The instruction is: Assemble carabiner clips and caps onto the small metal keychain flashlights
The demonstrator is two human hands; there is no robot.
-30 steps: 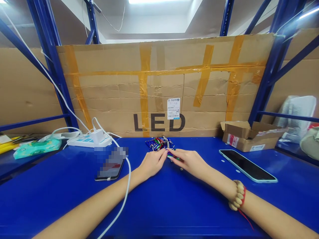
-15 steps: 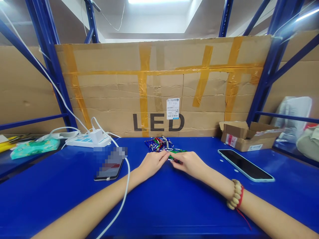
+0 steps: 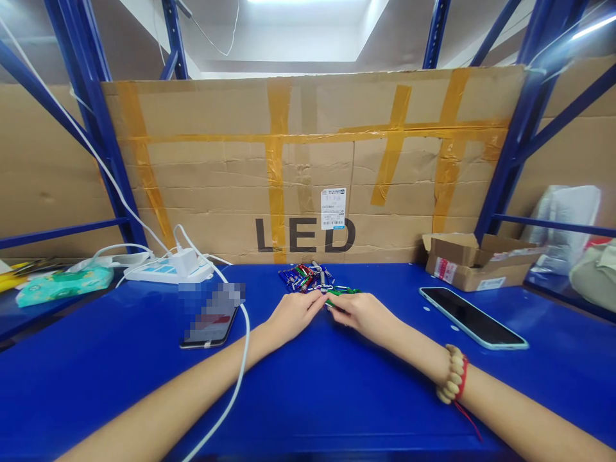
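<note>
A small heap of slim, shiny pieces [image 3: 308,277] in blue, red, green and silver lies in the middle of the blue table; their kind is too small to make out. My left hand [image 3: 291,316] reaches to the near side of the heap, its fingers pressed together and its fingertips meeting the other hand. Opposite it, my right hand [image 3: 368,316] has curled fingers in a pinch beside several green pieces [image 3: 344,290]. Whatever lies between the fingertips of either hand is hidden. Beads and a red cord circle my right wrist.
A phone in a light-blue case [image 3: 474,317] lies to the right, before an open cardboard box [image 3: 481,263]. On the left are another phone [image 3: 214,327], a white power strip [image 3: 166,273] and a white cable [image 3: 243,359] crossing over my left forearm. A large cardboard sheet [image 3: 216,186] stands behind.
The fingers of my right hand have shifted slightly, and the green and silver piece seen beneath them is now mostly hidden. My left hand stays nearly still; the view has tilted a little.
</note>
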